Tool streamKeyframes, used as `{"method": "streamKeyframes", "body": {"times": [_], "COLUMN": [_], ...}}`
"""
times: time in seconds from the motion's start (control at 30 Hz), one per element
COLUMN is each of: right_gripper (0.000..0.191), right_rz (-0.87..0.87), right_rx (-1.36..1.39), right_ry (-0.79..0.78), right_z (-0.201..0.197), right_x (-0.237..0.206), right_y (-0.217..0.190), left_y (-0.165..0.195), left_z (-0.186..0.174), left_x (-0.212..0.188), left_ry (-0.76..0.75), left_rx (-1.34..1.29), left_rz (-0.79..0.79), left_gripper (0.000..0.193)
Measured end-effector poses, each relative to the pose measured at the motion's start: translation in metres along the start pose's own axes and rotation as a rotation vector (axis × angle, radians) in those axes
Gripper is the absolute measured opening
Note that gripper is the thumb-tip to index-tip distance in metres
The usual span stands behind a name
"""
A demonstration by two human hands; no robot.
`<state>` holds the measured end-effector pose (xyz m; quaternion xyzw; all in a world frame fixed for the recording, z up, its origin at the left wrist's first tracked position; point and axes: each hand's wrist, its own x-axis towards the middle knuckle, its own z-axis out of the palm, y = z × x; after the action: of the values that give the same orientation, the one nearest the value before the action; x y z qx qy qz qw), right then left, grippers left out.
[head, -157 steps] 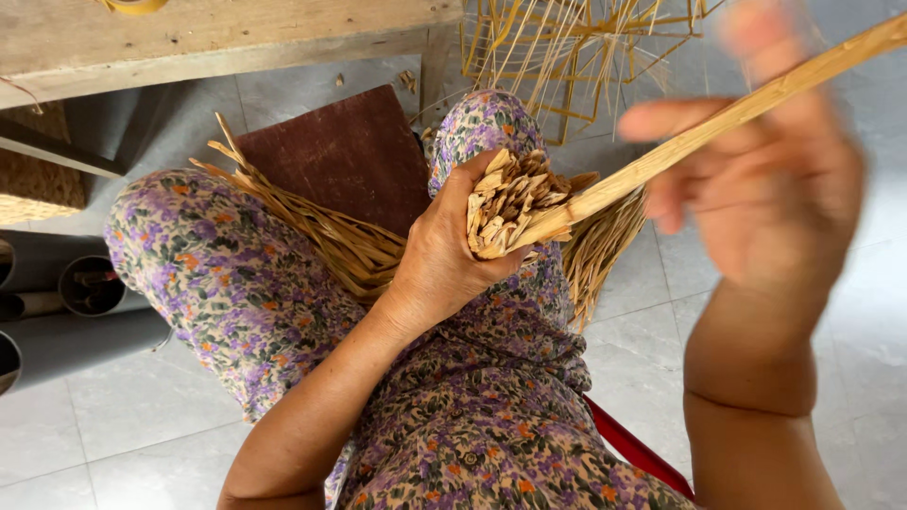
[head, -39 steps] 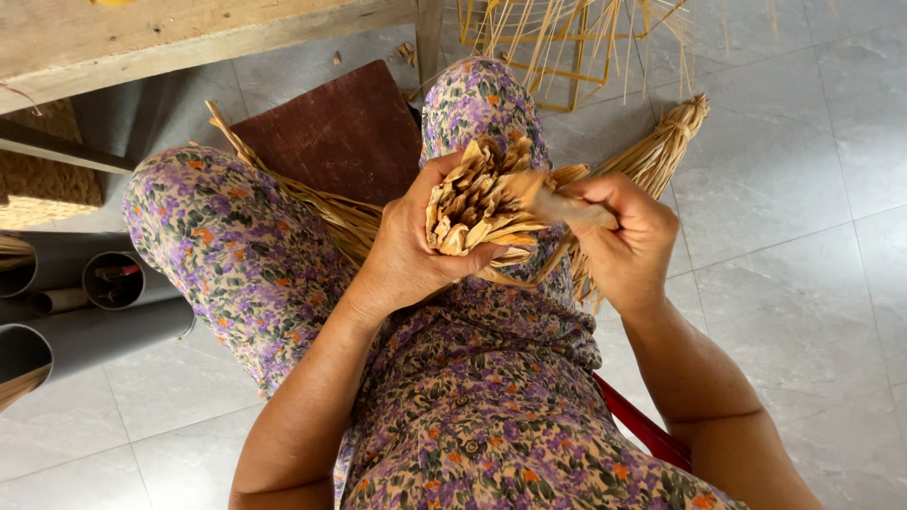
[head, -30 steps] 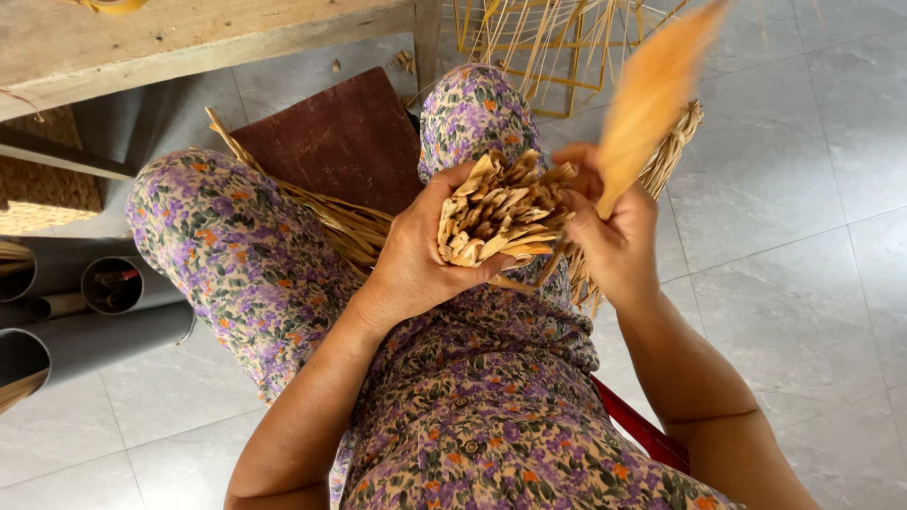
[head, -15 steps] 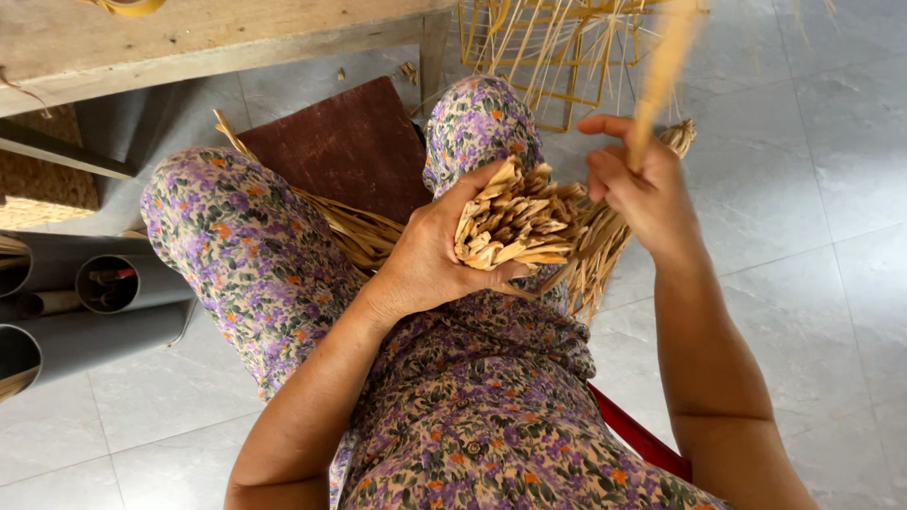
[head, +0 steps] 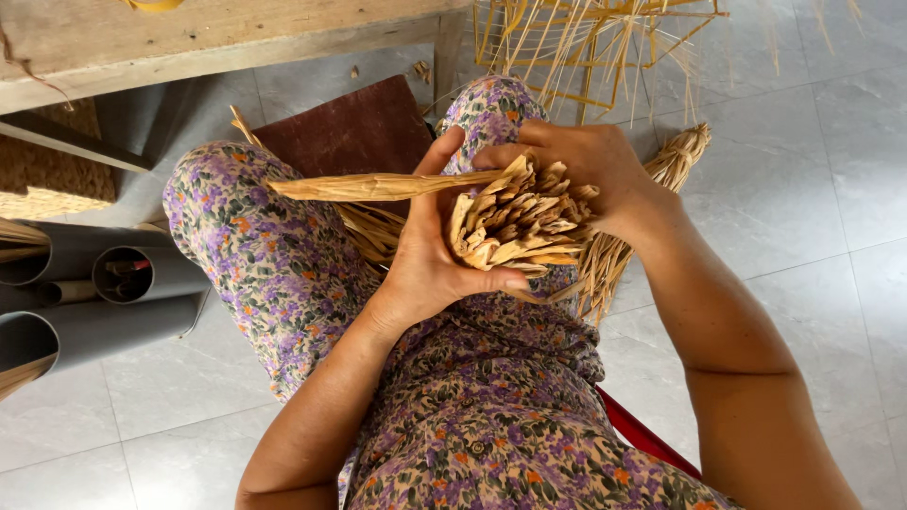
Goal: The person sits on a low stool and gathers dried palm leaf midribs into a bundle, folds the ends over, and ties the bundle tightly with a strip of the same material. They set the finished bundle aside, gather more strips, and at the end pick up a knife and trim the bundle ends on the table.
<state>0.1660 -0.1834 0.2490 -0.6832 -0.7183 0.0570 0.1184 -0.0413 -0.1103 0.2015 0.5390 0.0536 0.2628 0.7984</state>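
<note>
A thick bundle of dried straw-coloured stalks (head: pixel 515 222) stands on end over my lap, cut ends facing up. My left hand (head: pixel 430 264) wraps around the bundle from the left, thumb under its front. My right hand (head: pixel 590 175) covers the bundle's far right side, fingers curled over the ends. One long dried stalk (head: pixel 368 186) lies across the top of the bundle and sticks out to the left past my left hand. The rest of the bundle (head: pixel 652 189) fans out below, behind my hands.
I sit in a floral dress (head: pixel 283 274) on a grey tiled floor. A dark red board (head: pixel 354 132) lies beyond my knees. Grey pipes (head: pixel 104 283) lie at left under a wooden bench (head: pixel 189 38). A half-woven straw frame (head: pixel 586 38) stands at top.
My right hand came down from holding a stalk raised at upper right. It now rests on the bundle, and the stalk lies across it pointing left. The left hand kept its grip.
</note>
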Motion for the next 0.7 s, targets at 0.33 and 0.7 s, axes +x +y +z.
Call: {"method": "streamKeyframes", "body": {"times": [0.33, 0.7], "right_gripper": [0.039, 0.018], "right_rz": [0.152, 0.053], "right_rx": [0.297, 0.632], "right_ry": [0.181, 0.154], "right_z": [-0.009, 0.017], "right_x": [-0.082, -0.165], "right_y": [0.045, -0.023], "left_y": [0.007, 0.009], "left_z": [-0.015, 0.003], "left_x": [-0.022, -0.034], "left_ry": [0.107, 0.390], "left_rx": [0.676, 0.924], "left_rz": [0.346, 0.438], "left_gripper": [0.085, 0.060]}}
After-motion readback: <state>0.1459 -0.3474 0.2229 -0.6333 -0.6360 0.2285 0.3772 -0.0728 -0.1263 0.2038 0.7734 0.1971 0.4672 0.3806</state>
